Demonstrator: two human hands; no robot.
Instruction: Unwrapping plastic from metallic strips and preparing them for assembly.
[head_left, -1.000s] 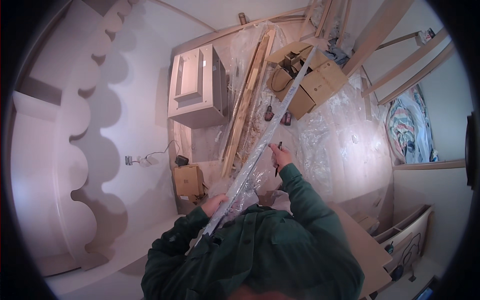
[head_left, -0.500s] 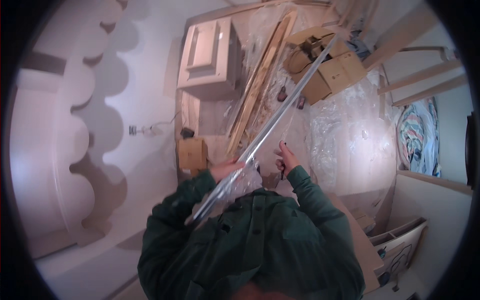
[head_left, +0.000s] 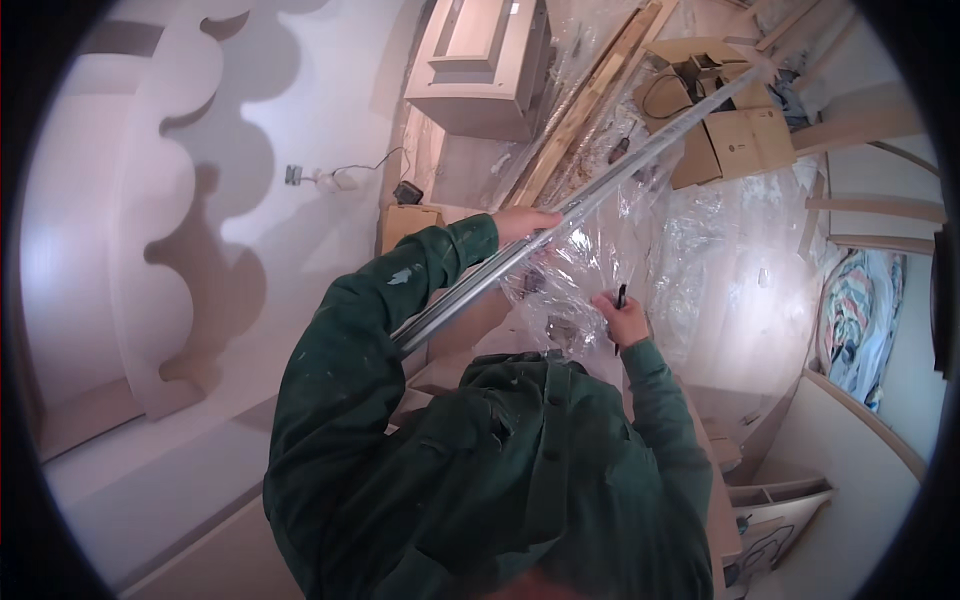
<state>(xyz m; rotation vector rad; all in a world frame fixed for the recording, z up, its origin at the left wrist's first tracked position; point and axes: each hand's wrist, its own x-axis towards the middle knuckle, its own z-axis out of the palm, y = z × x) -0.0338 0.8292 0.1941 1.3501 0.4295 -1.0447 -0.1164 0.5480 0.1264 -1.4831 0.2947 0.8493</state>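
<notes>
Long silver metal bars, partly covered in clear plastic film, run slantwise across the view from beside my left arm to the far right. My left hand is closed around them near their middle. Loose clear film hangs from the bars and spreads toward my right hand. That hand is closed on a thin black pen-like tool, upright in the fist; whether it also pinches the film I cannot tell. Another person's hand seems to be at the bars' far end.
An open cardboard box with dark items lies under the far part of the bars. A pale cabinet and wooden strips are ahead. A small cardboard box sits left. Plastic sheeting covers the floor at right.
My left hand has moved forward and right with the bars. The film now spreads out wide from the bars, and my right hand's fingers have closed in around the black tool.
</notes>
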